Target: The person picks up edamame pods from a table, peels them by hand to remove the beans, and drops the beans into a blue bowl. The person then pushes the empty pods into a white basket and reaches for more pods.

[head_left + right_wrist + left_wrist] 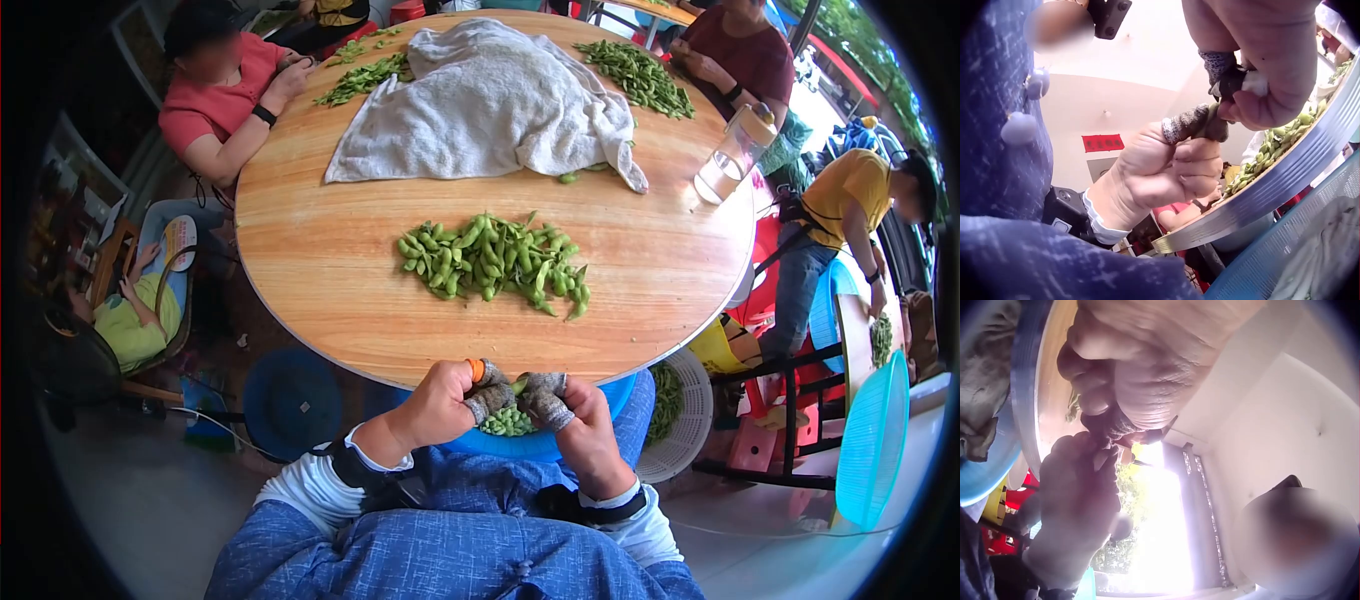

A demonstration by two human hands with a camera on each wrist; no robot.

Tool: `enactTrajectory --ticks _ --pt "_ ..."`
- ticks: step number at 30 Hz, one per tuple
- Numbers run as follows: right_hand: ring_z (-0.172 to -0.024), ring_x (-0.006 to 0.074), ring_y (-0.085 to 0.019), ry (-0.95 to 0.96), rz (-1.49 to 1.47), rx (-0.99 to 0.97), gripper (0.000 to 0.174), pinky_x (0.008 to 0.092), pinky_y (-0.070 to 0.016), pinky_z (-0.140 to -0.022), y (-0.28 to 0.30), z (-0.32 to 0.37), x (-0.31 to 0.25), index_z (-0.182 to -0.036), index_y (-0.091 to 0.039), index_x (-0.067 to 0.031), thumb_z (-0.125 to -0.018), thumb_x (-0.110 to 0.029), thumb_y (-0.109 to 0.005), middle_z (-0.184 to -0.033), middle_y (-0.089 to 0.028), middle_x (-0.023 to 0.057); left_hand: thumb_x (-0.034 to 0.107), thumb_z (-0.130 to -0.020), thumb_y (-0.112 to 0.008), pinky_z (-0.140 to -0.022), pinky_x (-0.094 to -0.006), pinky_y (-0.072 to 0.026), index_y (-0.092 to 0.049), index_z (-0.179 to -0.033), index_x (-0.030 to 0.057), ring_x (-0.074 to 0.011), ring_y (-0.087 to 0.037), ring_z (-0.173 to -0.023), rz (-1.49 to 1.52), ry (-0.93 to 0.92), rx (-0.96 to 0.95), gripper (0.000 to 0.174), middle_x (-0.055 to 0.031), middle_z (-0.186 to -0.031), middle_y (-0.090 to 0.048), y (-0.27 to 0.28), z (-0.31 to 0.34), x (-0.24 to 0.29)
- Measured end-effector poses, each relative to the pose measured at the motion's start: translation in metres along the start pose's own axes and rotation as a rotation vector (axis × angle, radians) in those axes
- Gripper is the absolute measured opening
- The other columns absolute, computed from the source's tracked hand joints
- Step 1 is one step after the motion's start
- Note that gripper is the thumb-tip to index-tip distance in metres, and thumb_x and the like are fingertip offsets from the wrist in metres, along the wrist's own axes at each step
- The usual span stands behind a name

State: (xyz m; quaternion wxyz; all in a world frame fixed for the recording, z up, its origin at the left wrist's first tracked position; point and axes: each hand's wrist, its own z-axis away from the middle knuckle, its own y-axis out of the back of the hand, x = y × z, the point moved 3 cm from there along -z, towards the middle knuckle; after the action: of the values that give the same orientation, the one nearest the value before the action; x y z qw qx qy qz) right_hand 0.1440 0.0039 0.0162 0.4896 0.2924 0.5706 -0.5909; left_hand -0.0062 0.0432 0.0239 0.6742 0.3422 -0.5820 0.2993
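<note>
My left hand (432, 408) and right hand (592, 440) meet at the fingertips over my lap. Between them they pinch a green soybean pod (519, 384), mostly covered by the fingers. Worn grey finger sleeves (546, 400) wrap the thumbs and fingertips, and an orange band circles one left finger. Right below the hands, a blue basin (462, 442) holds shelled green beans (508, 423). In the right wrist view, the left hand (1163, 165) faces the right hand (1266, 62); strong backlight darkens the fingers in the left wrist view. A heap of soybean pods (490, 258) lies on the table ahead.
The round wooden table (320, 290) bears a grey towel (480, 110) over a mound, more pod heaps (640, 78) and a water bottle (736, 155). A white basket (690, 420) of pods stands at right. Other people sit around the table.
</note>
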Motion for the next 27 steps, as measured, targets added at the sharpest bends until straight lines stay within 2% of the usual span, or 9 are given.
enactTrajectory --ticks 3,9,16,19,22,23,26,27 --pt "-0.081 0.0081 -0.052 -0.002 -0.010 -0.035 0.019 0.0220 -0.0415 -0.073 0.002 0.001 0.002 -0.096 -0.054 0.0041 -0.082 -0.008 -0.054 -0.089 -0.058 0.0015 0.005 -0.080 -0.056 -0.058 -0.0196 -0.0389 -0.056 -0.077 -0.0026 -0.0035 -0.046 -0.065 0.046 0.033 -0.029 0.008 0.0027 -0.068 -0.053 0.000 0.001 0.001" --pt "-0.078 0.0071 -0.051 -0.009 0.094 0.013 0.017 0.0215 -0.0415 -0.071 0.001 0.002 -0.001 -0.094 -0.054 0.0042 -0.082 -0.008 -0.054 -0.085 -0.057 0.0004 0.008 -0.080 -0.056 -0.058 -0.0187 -0.0377 -0.056 -0.075 -0.0012 -0.0032 -0.045 -0.064 0.133 0.050 -0.065 0.011 0.0040 -0.067 -0.052 -0.003 0.000 -0.002" --pt "-0.075 0.0073 -0.051 0.106 0.129 0.079 0.012 0.0211 -0.0413 -0.069 0.004 -0.004 0.011 -0.089 -0.055 0.0038 -0.078 0.002 -0.051 -0.081 -0.058 0.0014 0.010 -0.082 -0.055 -0.058 -0.0190 -0.0386 -0.056 -0.077 -0.0011 -0.0032 -0.045 -0.065 0.254 0.042 -0.094 0.012 0.0042 -0.067 -0.052 -0.005 -0.003 -0.018" --pt "-0.074 0.0081 -0.051 0.130 0.129 0.117 0.014 0.0212 -0.0418 -0.068 0.008 -0.007 0.017 -0.089 -0.055 0.0044 -0.076 0.004 -0.049 -0.079 -0.058 0.0024 0.010 -0.076 -0.059 -0.060 -0.0246 -0.0429 -0.056 -0.079 -0.0016 -0.0104 -0.052 -0.065 -0.157 0.024 0.070 0.013 -0.0020 -0.069 -0.055 -0.010 -0.001 -0.003" --pt "-0.072 0.0088 -0.052 0.176 0.180 0.137 0.014 0.0220 -0.0427 -0.066 0.007 -0.004 0.011 -0.089 -0.055 0.0047 -0.076 0.004 -0.050 -0.078 -0.058 0.0034 0.009 -0.066 -0.061 -0.063 -0.0327 -0.0460 -0.056 -0.081 -0.0019 -0.0240 -0.057 -0.069 -0.925 -0.308 0.138 0.020 -0.0112 -0.074 -0.057 -0.016 0.003 0.000" --pt "-0.071 0.0090 -0.052 0.196 0.194 0.131 0.013 0.0222 -0.0429 -0.066 0.007 -0.004 0.010 -0.089 -0.055 0.0047 -0.077 0.003 -0.050 -0.077 -0.058 0.0036 0.009 -0.059 -0.061 -0.065 -0.0385 -0.0459 -0.056 -0.084 -0.0015 -0.0330 -0.056 -0.073 -0.969 -0.361 0.189 0.027 -0.0162 -0.080 -0.056 -0.017 0.005 0.005" --pt "-0.070 0.0094 -0.053 0.240 0.219 0.105 0.012 0.0224 -0.0432 -0.065 0.007 -0.001 0.009 -0.089 -0.055 0.0043 -0.078 0.000 -0.053 -0.076 -0.058 0.0039 0.007 -0.062 -0.058 -0.064 -0.0366 -0.0458 -0.055 -0.086 -0.0005 -0.0330 -0.056 -0.073 -0.881 -0.458 0.168 0.025 -0.0164 -0.080 -0.056 -0.016 0.007 0.001" --pt "-0.071 0.0094 -0.053 0.246 0.216 0.083 0.012 0.0225 -0.0432 -0.065 0.007 -0.001 0.009 -0.089 -0.055 0.0040 -0.078 -0.002 -0.053 -0.077 -0.058 0.0038 0.006 -0.064 -0.058 -0.064 -0.0355 -0.0453 -0.055 -0.086 0.0001 -0.0315 -0.056 -0.073 -0.758 -0.450 0.157 0.022 -0.0154 -0.079 -0.056 -0.016 0.006 -0.001"
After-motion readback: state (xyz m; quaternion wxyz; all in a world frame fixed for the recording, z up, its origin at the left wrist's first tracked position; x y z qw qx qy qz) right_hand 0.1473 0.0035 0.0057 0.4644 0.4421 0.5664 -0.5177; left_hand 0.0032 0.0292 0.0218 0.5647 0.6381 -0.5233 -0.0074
